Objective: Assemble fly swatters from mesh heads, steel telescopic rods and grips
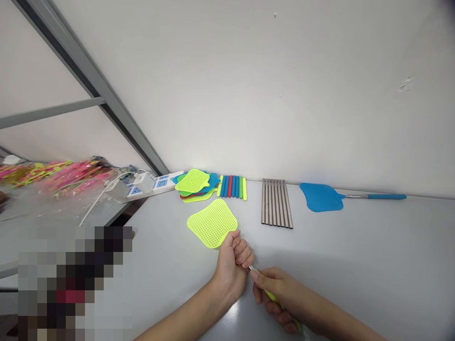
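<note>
Basically, lime-yellow perforated plastic fly swatter [212, 223] is over the smooth grey table [355, 265], mid-view; can't tell if its head touches. Head's a rounded diamond, with a short bit of silver metal rod [250, 268] and lime-yellow grip [271, 296] showing. Left hand [234, 258] fisted just below the head, right hand [279, 290] wrapped round the grip. Behind: stacked mesh plastic heads [192, 181], coloured slim handles [231, 187], silver metal tubes [276, 203]. Blue plastic swatter [323, 197] far right. White-and-blue power strip [161, 184] left, print too small to read.
</note>
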Motion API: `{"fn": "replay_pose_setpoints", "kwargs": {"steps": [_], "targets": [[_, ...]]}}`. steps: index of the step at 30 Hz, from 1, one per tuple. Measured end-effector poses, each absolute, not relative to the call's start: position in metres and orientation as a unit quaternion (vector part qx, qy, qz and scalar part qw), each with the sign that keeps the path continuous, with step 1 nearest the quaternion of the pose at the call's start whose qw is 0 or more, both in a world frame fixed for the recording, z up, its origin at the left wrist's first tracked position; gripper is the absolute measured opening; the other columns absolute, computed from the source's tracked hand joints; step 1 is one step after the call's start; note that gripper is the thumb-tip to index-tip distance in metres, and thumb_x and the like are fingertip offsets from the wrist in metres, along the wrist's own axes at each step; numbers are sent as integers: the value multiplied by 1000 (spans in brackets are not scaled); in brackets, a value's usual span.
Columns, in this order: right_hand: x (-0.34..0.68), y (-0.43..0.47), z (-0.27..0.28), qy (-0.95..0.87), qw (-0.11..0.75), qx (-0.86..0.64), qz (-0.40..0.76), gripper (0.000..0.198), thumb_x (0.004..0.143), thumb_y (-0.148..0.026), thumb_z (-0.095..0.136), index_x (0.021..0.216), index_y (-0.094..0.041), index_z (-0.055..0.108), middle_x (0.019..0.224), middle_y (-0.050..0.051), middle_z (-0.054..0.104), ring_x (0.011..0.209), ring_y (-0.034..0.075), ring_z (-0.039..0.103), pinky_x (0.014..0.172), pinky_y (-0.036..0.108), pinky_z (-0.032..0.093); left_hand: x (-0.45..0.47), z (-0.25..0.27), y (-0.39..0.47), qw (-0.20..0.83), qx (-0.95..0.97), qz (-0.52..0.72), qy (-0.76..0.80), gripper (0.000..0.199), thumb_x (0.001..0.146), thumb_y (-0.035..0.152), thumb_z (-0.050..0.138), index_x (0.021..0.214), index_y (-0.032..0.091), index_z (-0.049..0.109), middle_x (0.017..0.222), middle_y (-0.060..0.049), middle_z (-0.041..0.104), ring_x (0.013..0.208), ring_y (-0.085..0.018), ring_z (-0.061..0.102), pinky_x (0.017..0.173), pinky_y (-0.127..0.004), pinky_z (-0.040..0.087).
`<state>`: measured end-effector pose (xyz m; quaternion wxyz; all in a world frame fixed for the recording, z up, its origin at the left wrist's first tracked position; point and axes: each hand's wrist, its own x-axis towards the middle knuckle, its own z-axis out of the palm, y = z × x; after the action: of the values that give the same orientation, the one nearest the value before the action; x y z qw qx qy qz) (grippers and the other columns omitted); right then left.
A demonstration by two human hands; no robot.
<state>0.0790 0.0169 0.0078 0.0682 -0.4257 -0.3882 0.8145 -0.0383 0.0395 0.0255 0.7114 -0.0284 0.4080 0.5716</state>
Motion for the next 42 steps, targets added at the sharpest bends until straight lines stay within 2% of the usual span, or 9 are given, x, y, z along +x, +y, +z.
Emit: {"fn": "replay_pose_setpoints", "kwargs": {"steps": [7, 9, 16, 18, 20, 22, 25, 32, 42], "targets": [[85, 22, 6, -368, 71, -386, 843, 42, 81, -53, 33, 67, -16, 48, 41, -8, 35, 25, 3, 24, 21, 13, 24, -39, 23, 44, 716, -22, 572, 400, 35, 72, 20, 49, 50, 18, 22, 42, 9, 13, 32, -4, 15, 32, -19, 18], [88, 24, 4, -354, 74, -365, 858, 41, 81, -52, 35, 69, -16, 49, 42, -7, 37, 27, 3, 26, 23, 13, 26, -38, 22, 44, 717, -12, 572, 398, 33, 74, 22, 48, 51, 18, 25, 43, 9, 16, 33, -4, 18, 34, -18, 22], [91, 32, 0, -325, 143, -311, 881, 36, 83, -44, 38, 66, -14, 51, 42, -7, 37, 29, 3, 29, 28, 14, 30, -35, 23, 43, 693, 181, 544, 438, 25, 78, 37, 48, 69, 14, 48, 60, 0, 48, 51, -8, 45, 50, -20, 40], [91, 34, 0, -317, 171, -300, 884, 33, 83, -42, 40, 68, -14, 51, 43, -7, 38, 30, 3, 29, 29, 14, 30, -34, 22, 44, 687, 236, 513, 457, 30, 77, 42, 48, 74, 12, 52, 65, -3, 52, 53, -10, 49, 48, -20, 41], [92, 34, 0, -304, 190, -284, 889, 30, 83, -40, 41, 71, -15, 50, 43, -8, 38, 30, 3, 27, 30, 14, 29, -34, 21, 44, 697, 270, 479, 461, 35, 76, 46, 47, 79, 12, 55, 70, -6, 55, 54, -12, 51, 38, -18, 38], [93, 34, 0, -293, 201, -264, 897, 27, 83, -39, 41, 73, -16, 49, 43, -8, 37, 29, 3, 26, 30, 14, 27, -34, 20, 44, 709, 291, 460, 449, 38, 74, 48, 47, 83, 12, 56, 77, -8, 57, 57, -14, 54, 31, -17, 33], [95, 34, 1, -286, 199, -239, 906, 25, 83, -38, 42, 73, -17, 49, 42, -8, 36, 29, 3, 25, 29, 14, 25, -34, 21, 43, 723, 310, 453, 420, 40, 75, 49, 47, 88, 13, 56, 83, -9, 58, 59, -15, 55, 29, -17, 33], [101, 38, 0, -262, 174, -200, 928, 27, 85, -36, 37, 74, -16, 52, 43, -8, 32, 30, 3, 21, 29, 13, 21, -36, 30, 44, 747, 323, 437, 383, 41, 78, 47, 44, 97, 13, 55, 86, -10, 56, 67, -16, 55, 33, -17, 38], [108, 45, -3, -237, 138, -182, 944, 28, 85, -36, 37, 76, -16, 53, 42, -9, 25, 30, 3, 13, 26, 12, 15, -36, 29, 42, 759, 332, 451, 332, 41, 82, 46, 36, 104, 15, 51, 77, -8, 55, 67, -15, 52, 43, -18, 40]]}}
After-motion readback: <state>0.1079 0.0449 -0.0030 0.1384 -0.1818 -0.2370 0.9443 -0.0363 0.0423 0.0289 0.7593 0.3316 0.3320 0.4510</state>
